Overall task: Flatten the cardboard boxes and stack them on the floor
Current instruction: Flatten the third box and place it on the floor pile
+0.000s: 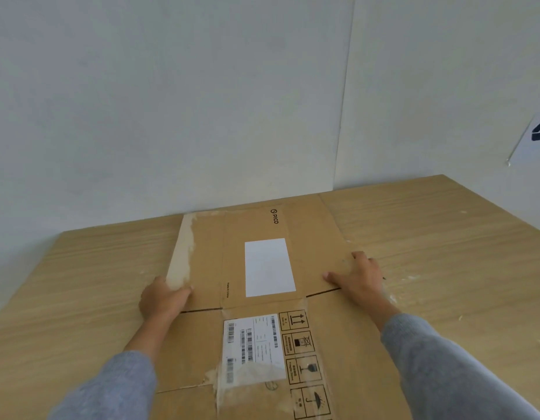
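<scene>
A flattened brown cardboard box (208, 262) lies on the wooden floor (429, 237), running from the wall toward me. It carries a blank white label, a barcoded shipping label and handling symbols. My left hand (162, 298) grips the box's left edge, fingers curled over the taped flap. My right hand (359, 277) rests palm down on the right side of the box, fingers spread near its edge. Both arms wear grey sleeves.
White walls (171, 101) meet in a corner just behind the box. A sheet with a recycling symbol (535, 137) hangs on the right wall. Clear tape scraps (411, 278) lie on the floor to the right of the box.
</scene>
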